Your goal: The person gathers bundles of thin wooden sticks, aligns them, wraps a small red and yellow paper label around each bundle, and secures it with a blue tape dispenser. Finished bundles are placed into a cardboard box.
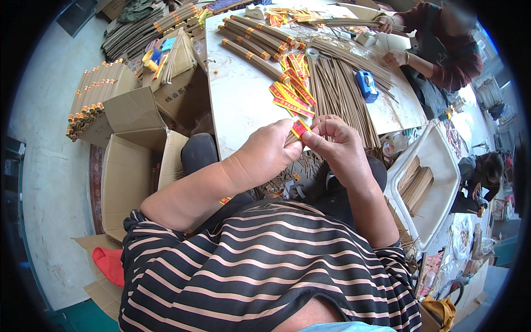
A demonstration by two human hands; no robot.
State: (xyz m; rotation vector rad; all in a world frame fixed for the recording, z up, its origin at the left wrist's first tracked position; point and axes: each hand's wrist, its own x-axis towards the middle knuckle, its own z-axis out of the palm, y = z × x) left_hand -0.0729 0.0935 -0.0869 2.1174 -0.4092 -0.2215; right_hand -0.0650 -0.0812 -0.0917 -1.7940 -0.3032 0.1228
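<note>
My left hand [271, 145] is closed around a bundle of thin brown incense sticks, which runs back under my left forearm, where another red-and-yellow band shows. At the bundle's front end sits a red-and-yellow paper label [300, 128]. My right hand [340, 145] pinches the label's right edge between thumb and fingers. Both hands are just off the near edge of the white table [235, 119]. Beyond them lie a pile of loose paper labels [293, 94] and a spread of loose incense sticks [337, 91]. The underside of the bundle is hidden by my left hand.
Banded incense bundles [251, 55] lie at the table's far left, and a blue tape dispenser [366, 87] at its right. Open cardboard carton [113, 182] stands left; a white tub [447, 191] with sticks stands right. Across the table a co-worker [442, 50] handles sticks.
</note>
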